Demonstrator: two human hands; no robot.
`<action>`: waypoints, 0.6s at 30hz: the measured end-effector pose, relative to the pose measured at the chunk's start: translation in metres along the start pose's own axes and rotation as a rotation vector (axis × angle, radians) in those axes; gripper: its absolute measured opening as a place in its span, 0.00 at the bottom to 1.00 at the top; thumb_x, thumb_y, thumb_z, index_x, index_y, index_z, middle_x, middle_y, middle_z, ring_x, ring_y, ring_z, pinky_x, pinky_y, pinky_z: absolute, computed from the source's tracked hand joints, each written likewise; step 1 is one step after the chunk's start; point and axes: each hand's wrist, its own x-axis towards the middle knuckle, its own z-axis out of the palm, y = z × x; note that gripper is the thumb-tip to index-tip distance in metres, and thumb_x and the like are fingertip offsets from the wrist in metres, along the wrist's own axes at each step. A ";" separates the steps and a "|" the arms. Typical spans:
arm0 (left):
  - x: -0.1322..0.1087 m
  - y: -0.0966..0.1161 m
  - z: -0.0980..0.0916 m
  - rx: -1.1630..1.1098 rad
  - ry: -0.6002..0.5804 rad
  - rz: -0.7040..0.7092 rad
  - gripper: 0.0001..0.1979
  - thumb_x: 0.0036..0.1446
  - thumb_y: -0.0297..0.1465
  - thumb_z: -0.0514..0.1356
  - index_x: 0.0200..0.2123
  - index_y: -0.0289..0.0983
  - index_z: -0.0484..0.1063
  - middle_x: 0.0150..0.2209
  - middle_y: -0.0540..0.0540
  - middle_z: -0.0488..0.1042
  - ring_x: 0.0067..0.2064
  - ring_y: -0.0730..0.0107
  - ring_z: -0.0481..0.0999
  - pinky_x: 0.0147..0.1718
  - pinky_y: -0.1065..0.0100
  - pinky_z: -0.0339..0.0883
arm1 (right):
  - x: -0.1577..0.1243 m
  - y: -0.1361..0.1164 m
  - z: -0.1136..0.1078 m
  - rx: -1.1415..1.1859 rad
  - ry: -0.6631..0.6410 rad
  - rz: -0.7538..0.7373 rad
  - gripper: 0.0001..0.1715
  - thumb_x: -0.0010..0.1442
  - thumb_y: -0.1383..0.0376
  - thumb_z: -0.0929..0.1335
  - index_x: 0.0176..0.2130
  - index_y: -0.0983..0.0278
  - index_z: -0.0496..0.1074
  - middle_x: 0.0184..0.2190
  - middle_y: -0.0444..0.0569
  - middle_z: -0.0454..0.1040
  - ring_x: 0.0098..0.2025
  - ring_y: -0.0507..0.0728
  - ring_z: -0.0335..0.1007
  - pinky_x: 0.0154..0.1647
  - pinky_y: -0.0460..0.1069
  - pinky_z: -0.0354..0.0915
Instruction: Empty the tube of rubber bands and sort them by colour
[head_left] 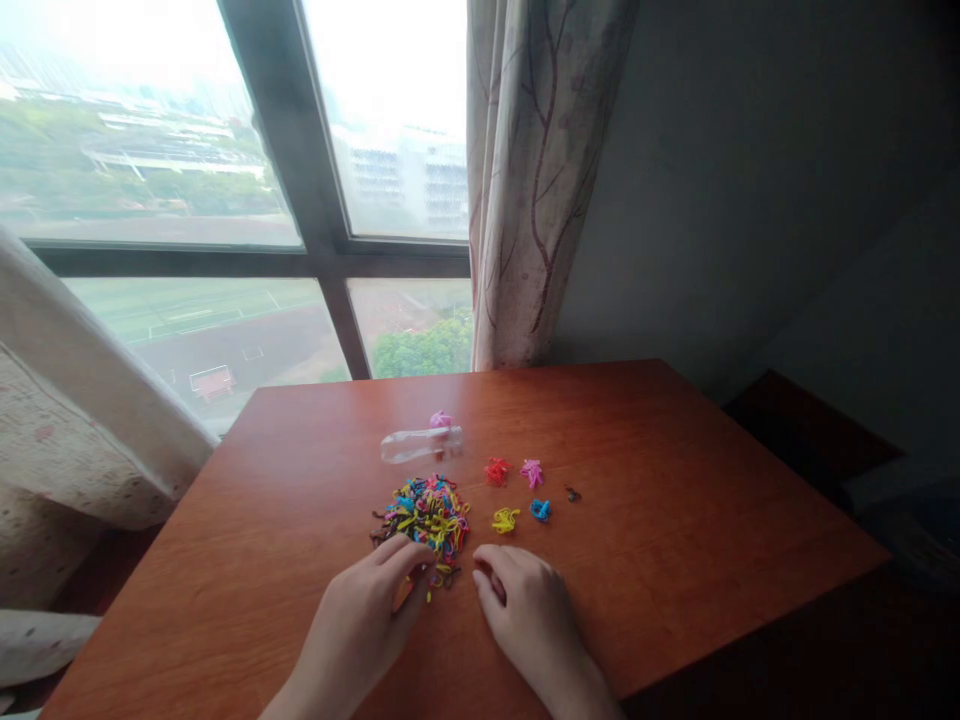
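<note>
At the near edge of a mixed pile of small coloured plastic loops [426, 515], my left hand [375, 595] has its thumb and index finger pinched together. Whatever lies between those fingertips is too small to make out. My right hand [525, 610] hovers just right of the pile, fingers curled, with a small gap between thumb and index finger and nothing visible in it. Beyond it lie small single-colour heaps: yellow loops [505, 520], blue loops [540, 511], red loops [496, 472] and pink loops [532, 473]. A few dark loops [573, 494] sit farther right.
Behind the pile a clear plastic bottle [409, 446] lies on its side, with a pink object [440, 420] just past it. The brown wooden table [675, 520] stands against a window [397, 180] with patterned curtains [525, 200] on both sides.
</note>
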 end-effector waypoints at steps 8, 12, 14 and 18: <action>-0.027 -0.006 0.015 -0.062 0.116 0.046 0.10 0.62 0.29 0.54 0.39 0.44 0.74 0.39 0.49 0.80 0.35 0.70 0.81 0.33 0.76 0.72 | 0.007 -0.012 0.008 0.037 -0.023 -0.017 0.09 0.59 0.72 0.67 0.35 0.58 0.72 0.31 0.41 0.78 0.32 0.53 0.73 0.32 0.46 0.56; -0.036 -0.012 0.015 -0.088 0.124 0.015 0.09 0.62 0.29 0.54 0.40 0.44 0.74 0.35 0.51 0.79 0.30 0.72 0.80 0.30 0.77 0.72 | 0.007 -0.012 0.009 0.025 -0.021 -0.011 0.08 0.58 0.73 0.67 0.33 0.58 0.72 0.29 0.41 0.77 0.31 0.53 0.72 0.31 0.46 0.55; -0.038 -0.012 0.015 -0.096 0.118 0.011 0.09 0.62 0.29 0.55 0.40 0.44 0.74 0.34 0.51 0.79 0.31 0.72 0.80 0.30 0.77 0.72 | 0.006 -0.012 0.009 0.027 -0.018 -0.016 0.08 0.58 0.73 0.67 0.31 0.59 0.71 0.29 0.41 0.76 0.31 0.53 0.71 0.30 0.46 0.54; -0.035 -0.012 0.015 -0.109 0.124 0.004 0.08 0.61 0.29 0.56 0.40 0.44 0.74 0.37 0.51 0.80 0.32 0.72 0.80 0.31 0.77 0.72 | 0.003 -0.011 0.009 0.093 0.002 -0.014 0.09 0.57 0.73 0.67 0.29 0.60 0.71 0.26 0.41 0.75 0.29 0.52 0.69 0.30 0.45 0.55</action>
